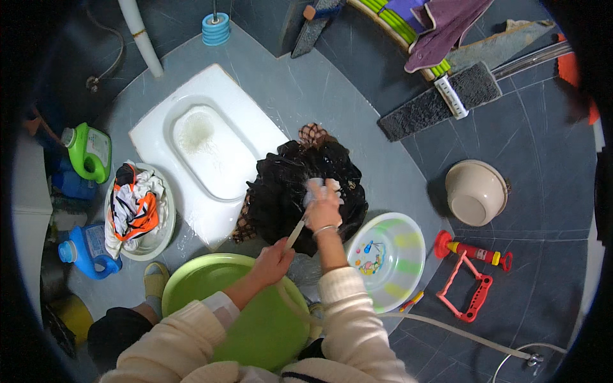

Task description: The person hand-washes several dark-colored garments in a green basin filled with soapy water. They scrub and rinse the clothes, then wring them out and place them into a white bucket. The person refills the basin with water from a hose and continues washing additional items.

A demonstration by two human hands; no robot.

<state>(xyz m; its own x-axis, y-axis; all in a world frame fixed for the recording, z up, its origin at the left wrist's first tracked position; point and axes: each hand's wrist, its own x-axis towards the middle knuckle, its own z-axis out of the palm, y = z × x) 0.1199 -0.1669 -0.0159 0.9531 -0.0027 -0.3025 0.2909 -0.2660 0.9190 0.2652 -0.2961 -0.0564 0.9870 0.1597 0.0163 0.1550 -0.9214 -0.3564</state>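
Note:
My left hand (272,262) grips a cream hose (294,234), its end pointing at a wet black garment (282,191) heaped on the floor. Brown checked fabric (313,134) shows at the heap's edges. My right hand (324,211) presses on top of the garment, fingers around a whitish object (313,189); blur hides exactly what it is. The hose runs behind my forearms to a wall tap (534,359). Beneath my left forearm stands a large green basin (230,306). A white basin with green and yellow patches (392,258) touches or nearly touches the heap.
A white squat toilet (215,153) adjoins the heap. On the left are a basin of clothes (167,239), a green bottle (91,153) and a blue bottle (91,251). Along the right wall hang a beige bucket (471,191), a red plunger-like tool (474,251) and flat mops (440,100).

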